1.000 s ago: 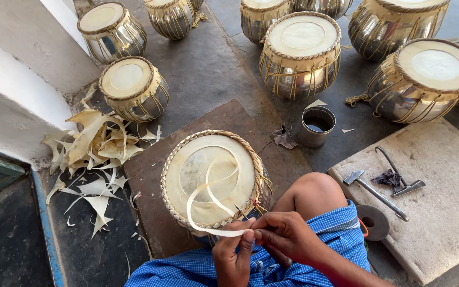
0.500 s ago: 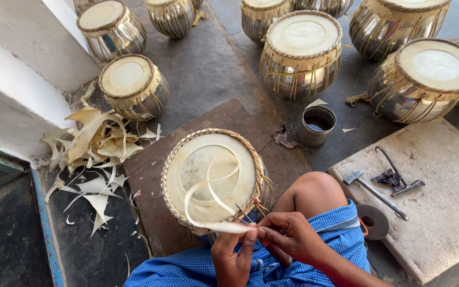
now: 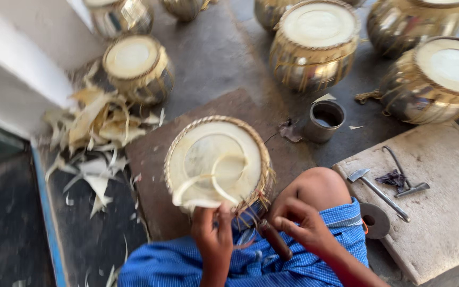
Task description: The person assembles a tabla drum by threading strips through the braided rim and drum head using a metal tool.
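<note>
The drum (image 3: 216, 162) stands on a brown slab (image 3: 155, 159) just in front of the person's knee (image 3: 317, 186), its pale skin facing up inside a woven rim. A thin pale strip (image 3: 208, 183) curls in loops over the skin and runs to the near edge. The left hand (image 3: 212, 234) is closed on the near rim of the drum, pinching the end of that strip between thumb and fingers. The right hand (image 3: 298, 223), just right of the drum and near the knee, is wrapped around the dark handle of a tool (image 3: 274, 239) that points down toward the blue cloth (image 3: 251, 263) over the person's lap; its working end cannot be made out.

To the left of the slab lies a heap of pale shavings (image 3: 99, 127) on the dark floor. Far of the slab sit several shiny metal drums: one far left (image 3: 136, 66), one far centre (image 3: 317, 40), one far right (image 3: 442, 74). A small metal cup (image 3: 324, 119) stands between the slab and those drums. To the right, a stone block (image 3: 442, 223) carries a hammer (image 3: 375, 191) and a pair of pliers (image 3: 405, 178), well apart from both hands. A dark disc (image 3: 374, 219) rests against the block's near left edge, just beside the knee.
</note>
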